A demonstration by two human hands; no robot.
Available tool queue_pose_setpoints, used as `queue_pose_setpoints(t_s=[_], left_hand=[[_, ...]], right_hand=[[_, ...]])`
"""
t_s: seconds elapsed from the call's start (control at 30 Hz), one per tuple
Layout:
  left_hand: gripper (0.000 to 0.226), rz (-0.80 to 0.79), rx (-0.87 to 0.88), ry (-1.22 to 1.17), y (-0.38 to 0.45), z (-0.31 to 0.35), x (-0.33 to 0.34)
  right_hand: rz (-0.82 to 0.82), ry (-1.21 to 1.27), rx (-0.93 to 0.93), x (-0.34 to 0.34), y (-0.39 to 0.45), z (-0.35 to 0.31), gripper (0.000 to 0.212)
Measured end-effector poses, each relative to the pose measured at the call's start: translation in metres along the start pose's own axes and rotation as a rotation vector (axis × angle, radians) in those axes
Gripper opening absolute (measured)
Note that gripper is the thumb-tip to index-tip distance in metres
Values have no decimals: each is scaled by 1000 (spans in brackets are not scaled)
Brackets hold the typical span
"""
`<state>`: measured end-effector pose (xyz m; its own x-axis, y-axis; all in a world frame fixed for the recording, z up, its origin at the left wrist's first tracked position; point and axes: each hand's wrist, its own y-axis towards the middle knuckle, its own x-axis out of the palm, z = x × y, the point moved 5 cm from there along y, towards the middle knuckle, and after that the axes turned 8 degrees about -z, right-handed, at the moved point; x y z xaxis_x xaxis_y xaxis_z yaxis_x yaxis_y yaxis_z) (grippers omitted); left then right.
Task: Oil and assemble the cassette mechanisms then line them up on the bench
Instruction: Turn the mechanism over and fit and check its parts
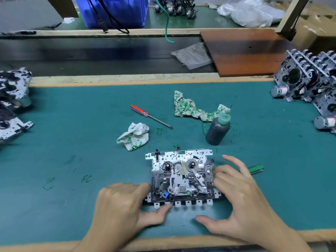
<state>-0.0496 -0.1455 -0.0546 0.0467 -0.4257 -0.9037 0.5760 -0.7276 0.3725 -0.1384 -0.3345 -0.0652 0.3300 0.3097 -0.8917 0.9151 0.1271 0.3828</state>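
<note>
Both hands grip one cassette mechanism (flat on the bench mat): left hand, right hand.

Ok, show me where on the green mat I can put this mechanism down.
Widest bare patch: the green mat left of the screwdriver, short of the left stack. Another lies between the oil bottle and the right stack. Crowded: the middle, with both rags, and the mechanism between left hand and right hand.
</note>
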Motion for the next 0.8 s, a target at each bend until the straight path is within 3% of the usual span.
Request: queue_pose_setpoints(t_s=[0.17,0.4,0.63,0.8], left_hand=[[73,-51,16,-80,3,2,1],[71,-10,-122,-47,4,2,6],[76,-150,-94,-173,7,-1,7],[64,-150,12,-210,4,5,6]], right_hand=[[29,-36,15,0,1,1,45],[3,5,8,0,2,-1,48],[54,-76,44,-1,3,-2,47],[91,-91,136,-2,2,1,54]])
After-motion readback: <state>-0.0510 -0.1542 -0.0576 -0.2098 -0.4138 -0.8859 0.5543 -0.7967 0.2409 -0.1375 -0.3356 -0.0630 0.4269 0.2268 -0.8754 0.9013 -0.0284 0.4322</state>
